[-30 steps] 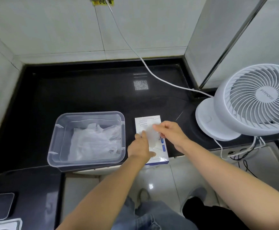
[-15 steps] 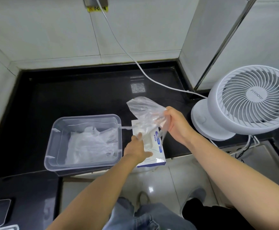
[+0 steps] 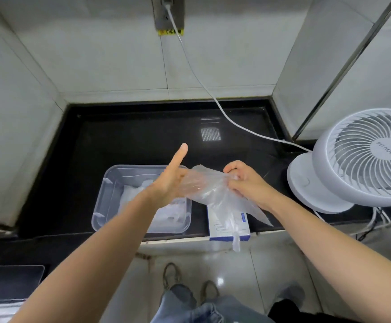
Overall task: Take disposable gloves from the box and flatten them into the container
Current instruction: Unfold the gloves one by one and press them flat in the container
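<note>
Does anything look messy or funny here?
Yes. The box sticks out past the counter's front edge, so it might tip. The gloves in the container lie crumpled, not flat.
</note>
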Available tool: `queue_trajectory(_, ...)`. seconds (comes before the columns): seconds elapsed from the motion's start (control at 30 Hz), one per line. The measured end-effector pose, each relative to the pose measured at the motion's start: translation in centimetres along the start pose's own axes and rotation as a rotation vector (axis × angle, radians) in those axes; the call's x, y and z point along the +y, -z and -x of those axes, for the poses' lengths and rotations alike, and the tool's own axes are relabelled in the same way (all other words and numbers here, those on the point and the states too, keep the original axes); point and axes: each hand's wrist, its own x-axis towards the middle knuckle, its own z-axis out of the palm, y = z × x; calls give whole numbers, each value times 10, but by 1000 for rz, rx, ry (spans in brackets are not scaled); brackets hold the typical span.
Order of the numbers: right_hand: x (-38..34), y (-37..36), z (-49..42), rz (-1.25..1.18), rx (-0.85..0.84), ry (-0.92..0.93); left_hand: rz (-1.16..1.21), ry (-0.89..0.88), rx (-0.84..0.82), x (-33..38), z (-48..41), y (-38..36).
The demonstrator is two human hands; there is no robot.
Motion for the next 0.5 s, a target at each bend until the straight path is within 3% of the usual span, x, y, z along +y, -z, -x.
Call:
queue_trajectory(0.13, -18, -17, -4, 70, -186, 76, -273, -11, -9, -8, 11, 27)
queue_trajectory(0.37, -35, -51, -27, 101, -335, -46, -461, -404, 463, -29, 20, 59)
queue_trajectory(0.43, -39, -61, -33, 105, -301, -27, -379, -311, 536, -29, 25, 69)
queue_trajectory(0.5, -44, -73, -39, 118, -256, 20, -204, -20, 452, -23, 32, 79)
